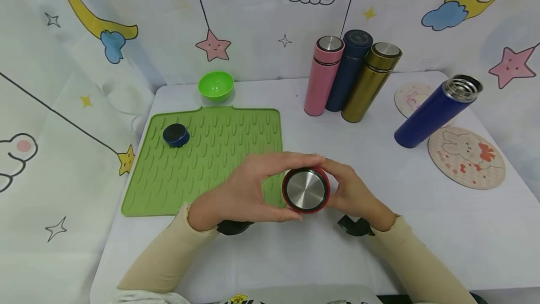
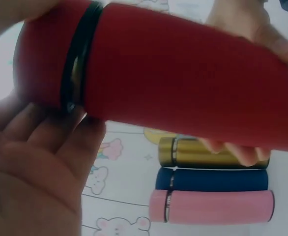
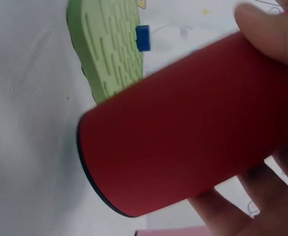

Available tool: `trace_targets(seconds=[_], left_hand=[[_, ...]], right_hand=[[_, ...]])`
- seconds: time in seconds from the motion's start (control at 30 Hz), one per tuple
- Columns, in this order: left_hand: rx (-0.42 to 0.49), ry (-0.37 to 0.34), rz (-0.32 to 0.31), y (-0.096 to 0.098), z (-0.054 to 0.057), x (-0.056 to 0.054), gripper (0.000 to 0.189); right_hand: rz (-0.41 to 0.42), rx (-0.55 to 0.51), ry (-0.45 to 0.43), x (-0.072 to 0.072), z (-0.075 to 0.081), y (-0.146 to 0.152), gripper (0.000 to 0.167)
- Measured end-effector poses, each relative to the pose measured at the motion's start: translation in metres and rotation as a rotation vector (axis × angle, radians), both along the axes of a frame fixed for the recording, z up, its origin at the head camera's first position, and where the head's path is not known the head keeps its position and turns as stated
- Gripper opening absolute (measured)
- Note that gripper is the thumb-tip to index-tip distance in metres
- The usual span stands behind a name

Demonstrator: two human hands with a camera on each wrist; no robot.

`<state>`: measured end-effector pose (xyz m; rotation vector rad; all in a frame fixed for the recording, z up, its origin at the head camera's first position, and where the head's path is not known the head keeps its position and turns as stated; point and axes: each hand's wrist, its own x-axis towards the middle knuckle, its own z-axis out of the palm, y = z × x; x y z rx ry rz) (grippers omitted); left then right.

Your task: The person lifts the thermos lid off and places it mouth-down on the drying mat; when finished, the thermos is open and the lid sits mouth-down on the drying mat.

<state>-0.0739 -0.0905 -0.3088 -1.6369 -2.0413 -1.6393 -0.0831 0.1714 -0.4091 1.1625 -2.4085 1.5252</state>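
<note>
A red thermos flask (image 1: 306,190) with a steel-topped lid is held off the table, its top turned toward the head camera. My left hand (image 1: 249,186) spans the red lid (image 2: 43,59), thumb on one side and fingers on the other, with a gap at the palm. Lower down, my right hand (image 1: 356,196) grips the flask's body (image 3: 193,128). In the right wrist view the flask's black-rimmed base hangs free. A dark blue lid (image 1: 176,135) lies on the green drying mat (image 1: 228,168). To the right, a blue flask (image 1: 434,114) stands without a lid.
Pink (image 1: 322,79), navy (image 1: 348,72) and gold (image 1: 370,83) flasks stand close together at the back, lids on. A green bowl (image 1: 216,86) sits behind the mat. Two round printed coasters, the nearer one (image 1: 466,158) beside the blue flask, lie at the right.
</note>
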Motion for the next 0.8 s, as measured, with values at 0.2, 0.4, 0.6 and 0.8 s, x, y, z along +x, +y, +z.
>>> trace_targets(seconds=[0.2, 0.4, 0.6, 0.8], left_hand=[[-0.076, 0.09, -0.069, -0.003, 0.004, -0.001, 0.069], [-0.063, 0.094, -0.048, -0.004, 0.002, -0.003, 0.07], [0.001, 0.061, -0.018, -0.002, -0.001, -0.004, 0.071], [0.145, 0.067, 0.181, 0.008, -0.009, 0.003, 0.075]], right_hand=[[0.078, 0.01, -0.034, -0.003, 0.001, 0.0, 0.074], [0.057, 0.023, -0.001, -0.007, 0.002, 0.002, 0.071], [0.005, 0.012, 0.032, -0.008, 0.003, 0.0, 0.071], [-0.194, -0.062, 0.139, 0.0, -0.001, -0.01, 0.071]])
